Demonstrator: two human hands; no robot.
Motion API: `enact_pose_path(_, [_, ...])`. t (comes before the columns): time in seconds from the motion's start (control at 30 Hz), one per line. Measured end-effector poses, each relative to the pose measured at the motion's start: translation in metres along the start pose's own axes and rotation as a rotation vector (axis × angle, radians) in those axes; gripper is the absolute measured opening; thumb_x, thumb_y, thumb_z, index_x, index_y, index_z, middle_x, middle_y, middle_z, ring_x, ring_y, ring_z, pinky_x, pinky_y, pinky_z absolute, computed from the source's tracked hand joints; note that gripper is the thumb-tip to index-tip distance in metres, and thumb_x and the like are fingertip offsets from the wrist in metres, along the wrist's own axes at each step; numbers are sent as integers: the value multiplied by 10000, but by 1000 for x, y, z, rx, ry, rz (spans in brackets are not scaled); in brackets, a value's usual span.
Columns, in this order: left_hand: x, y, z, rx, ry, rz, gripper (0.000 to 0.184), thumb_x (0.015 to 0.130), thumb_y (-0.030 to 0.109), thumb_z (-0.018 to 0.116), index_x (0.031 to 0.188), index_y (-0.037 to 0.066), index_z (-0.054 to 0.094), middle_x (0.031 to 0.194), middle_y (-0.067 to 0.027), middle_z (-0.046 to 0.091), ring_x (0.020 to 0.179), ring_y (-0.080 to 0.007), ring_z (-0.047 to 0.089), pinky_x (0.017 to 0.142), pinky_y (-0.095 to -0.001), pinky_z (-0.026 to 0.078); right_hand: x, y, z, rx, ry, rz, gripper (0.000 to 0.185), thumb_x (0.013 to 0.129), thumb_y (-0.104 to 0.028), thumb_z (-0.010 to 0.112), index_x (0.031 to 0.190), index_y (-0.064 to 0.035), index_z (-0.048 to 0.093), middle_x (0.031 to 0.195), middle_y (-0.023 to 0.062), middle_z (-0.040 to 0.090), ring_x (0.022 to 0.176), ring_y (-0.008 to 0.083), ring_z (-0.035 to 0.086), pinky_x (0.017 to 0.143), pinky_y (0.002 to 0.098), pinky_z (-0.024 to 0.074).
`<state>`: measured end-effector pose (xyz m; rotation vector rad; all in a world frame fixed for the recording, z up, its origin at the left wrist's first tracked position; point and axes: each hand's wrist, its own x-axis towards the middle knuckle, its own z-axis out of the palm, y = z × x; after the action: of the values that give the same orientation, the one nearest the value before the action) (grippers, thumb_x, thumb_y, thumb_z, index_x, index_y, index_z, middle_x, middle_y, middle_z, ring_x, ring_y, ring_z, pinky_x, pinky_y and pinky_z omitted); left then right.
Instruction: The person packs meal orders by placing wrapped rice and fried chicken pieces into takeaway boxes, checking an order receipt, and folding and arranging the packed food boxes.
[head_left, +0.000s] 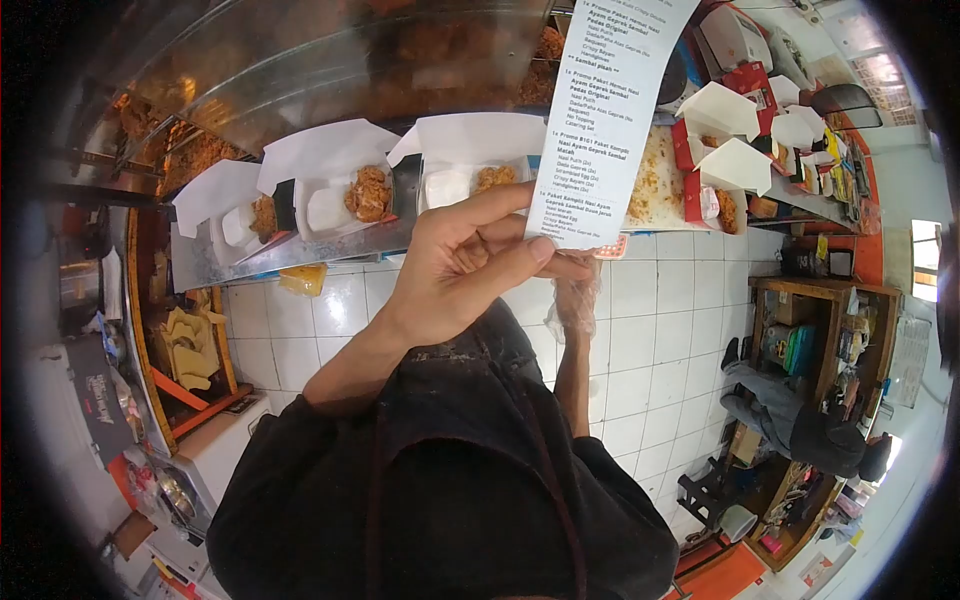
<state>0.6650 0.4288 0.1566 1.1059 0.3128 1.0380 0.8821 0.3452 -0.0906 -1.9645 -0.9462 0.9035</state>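
Note:
My left hand pinches the lower end of a long printed receipt between thumb and fingers. The receipt stands up in front of the counter, and its order lines face me. My right hand wears a clear plastic glove and is lowered just behind the receipt's bottom end. Its fingers are mostly hidden there. A red-and-white checked piece shows beside the receipt's lower edge; I cannot make out what it belongs to. Nearest to my left hand is an open meal box with fried chicken and a white packet.
Further open boxes with chicken line the metal counter. A crumb-covered tray and red-and-white boxes stand to the right. A glass display case rises behind. Another person is by the wooden shelves.

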Motion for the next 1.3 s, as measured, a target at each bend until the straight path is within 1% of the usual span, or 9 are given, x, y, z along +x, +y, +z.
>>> enact_pose_path(0.47, [27,-24,17,5,132,-23,379,963,-43,470,1332,-127,472,1174,-267,655,1016,-353,697,889,-438,600,34,-19,-36,-42,-44,5,636,910,-301,688,1412,-4,435,1287,213,552,1168,298,580,950,396,485])
enact_pose_path(0.77, [34,-52,0,72,246,-36,365,975,-17,507,1334,-80,489,1206,-221,653,1126,-304,654,990,-416,540,70,-29,-27,-54,-180,-266,588,919,-332,682,1360,6,491,1249,201,584,1156,293,583,963,410,470])
enact_pose_path(0.87, [6,-88,-35,465,295,-206,407,967,79,569,1351,-34,496,1227,-214,648,1110,-312,659,971,-423,532,65,-54,-18,21,-269,-145,613,937,-349,660,1359,58,481,1222,200,590,1118,287,578,953,395,457])
enact_pose_path(0.93, [-36,-111,-62,1307,101,-379,449,936,217,628,1335,29,541,1224,-210,647,1056,-368,658,948,-447,511,65,-60,-7,38,-340,-144,620,939,-350,658,1366,61,474,1214,200,589,1119,283,576,951,395,458])
enact_pose_path(1.0, [-81,-114,-83,1281,146,-596,464,902,308,653,1280,45,600,1163,-206,666,1009,-432,636,927,-473,494,69,-61,7,100,-383,-113,648,944,-356,654,1391,65,447,1235,208,565,1129,275,568,947,399,465])
enact_pose_path(1.07, [-130,-116,-111,1245,311,-682,422,891,291,671,1232,44,637,1118,-191,689,999,-393,659,897,-446,516,73,-58,23,122,-432,-158,653,944,-356,655,1395,65,442,1268,218,548,1139,282,567,951,400,465])
enact_pose_path(1.17, [-181,-99,-143,1046,854,-771,446,884,291,698,1231,19,631,1118,-191,697,985,-297,695,863,-377,546,75,-67,31,-11,-450,-318,659,941,-360,661,1398,62,443,1359,232,500,1182,316,560,977,410,459])
enact_pose_path(1.23, [-208,-88,-157,1069,1177,-629,425,895,274,689,1227,16,632,1118,-194,697,946,-292,708,874,-370,546,59,-108,28,-146,-403,-251,545,949,-230,656,1362,71,469,1323,193,516,1206,274,513,990,416,449])
enact_pose_path(1.3, [-235,-76,-176,1265,1371,-441,381,883,248,688,1184,18,654,1058,-175,718,950,-286,709,842,-375,555,84,-83,33,-222,-405,-370,526,945,-228,653,1358,49,482,1298,188,539,1182,287,531,999,421,443])
